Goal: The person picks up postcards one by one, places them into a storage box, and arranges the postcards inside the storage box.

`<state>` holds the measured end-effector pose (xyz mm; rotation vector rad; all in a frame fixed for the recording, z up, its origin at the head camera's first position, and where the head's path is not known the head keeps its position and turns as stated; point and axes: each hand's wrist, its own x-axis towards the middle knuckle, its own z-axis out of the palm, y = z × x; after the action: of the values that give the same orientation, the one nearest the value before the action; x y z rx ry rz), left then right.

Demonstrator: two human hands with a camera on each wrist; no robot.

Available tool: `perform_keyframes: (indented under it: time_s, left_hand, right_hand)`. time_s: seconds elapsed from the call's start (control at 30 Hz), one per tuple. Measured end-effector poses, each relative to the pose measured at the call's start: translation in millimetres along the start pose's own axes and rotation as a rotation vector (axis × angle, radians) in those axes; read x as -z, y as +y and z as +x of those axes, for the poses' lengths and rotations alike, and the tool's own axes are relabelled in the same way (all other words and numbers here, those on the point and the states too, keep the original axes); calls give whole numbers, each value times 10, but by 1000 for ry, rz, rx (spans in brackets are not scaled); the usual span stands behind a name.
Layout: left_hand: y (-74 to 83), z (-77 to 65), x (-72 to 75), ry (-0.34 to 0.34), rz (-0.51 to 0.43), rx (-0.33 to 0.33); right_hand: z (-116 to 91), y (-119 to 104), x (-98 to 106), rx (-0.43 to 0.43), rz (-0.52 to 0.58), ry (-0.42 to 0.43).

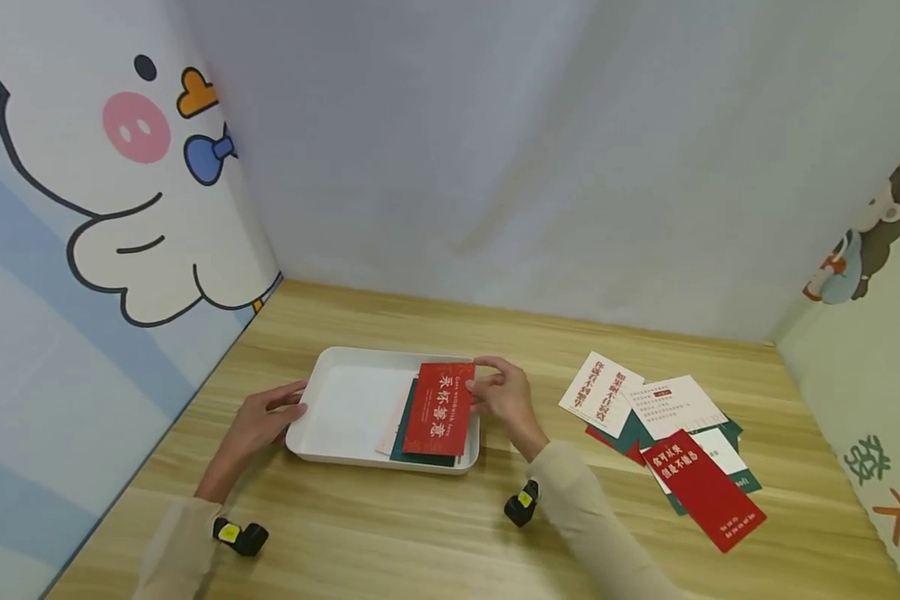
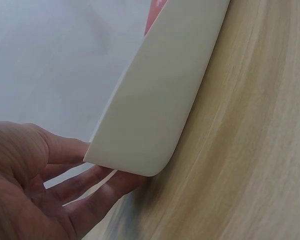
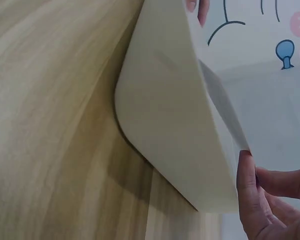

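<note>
A shallow white tray (image 1: 341,408) lies on the wooden table. My left hand (image 1: 258,423) grips its left end, the thumb at the rim and the fingers against the outer wall (image 2: 150,95) in the left wrist view. Over the tray's right part, my right hand (image 1: 508,402) pinches the right edge of a red card (image 1: 437,412) with white lettering. In the right wrist view that card (image 3: 224,102) appears tilted above the rim, between thumb and fingers. Beneath it, a dark green card (image 1: 401,446) and a pale pink card (image 1: 387,442) show partly; the red card hides the rest.
To the right lies a loose, overlapping pile: a long red card (image 1: 708,496), a white card (image 1: 675,406), a cream card (image 1: 598,392) and green ones (image 1: 746,481). Cloth walls (image 1: 495,167) stand behind and at both sides. Black wrist cameras (image 1: 522,503) are on both wrists.
</note>
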<state>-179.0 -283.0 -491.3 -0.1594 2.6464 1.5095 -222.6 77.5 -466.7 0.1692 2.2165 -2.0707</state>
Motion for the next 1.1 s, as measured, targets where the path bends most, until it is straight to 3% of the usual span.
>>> perform_keyframes:
  time_s: [0.17, 0.47, 0.93, 1.1]
  left_hand:
    - [-19, -6, -6, -4, 4, 15]
    - [-40, 1, 8, 7, 3, -29]
    - [-7, 6, 13, -10, -2, -1]
    - [-3, 9, 7, -11, -20, 16]
  right_hand:
    - [-20, 54, -82, 41, -49, 14]
    - [-64, 46, -149, 156, -228, -7]
    - [-141, -16, -153, 245, -468, -39]
    - [-170, -27, -157, 323, -581, -40]
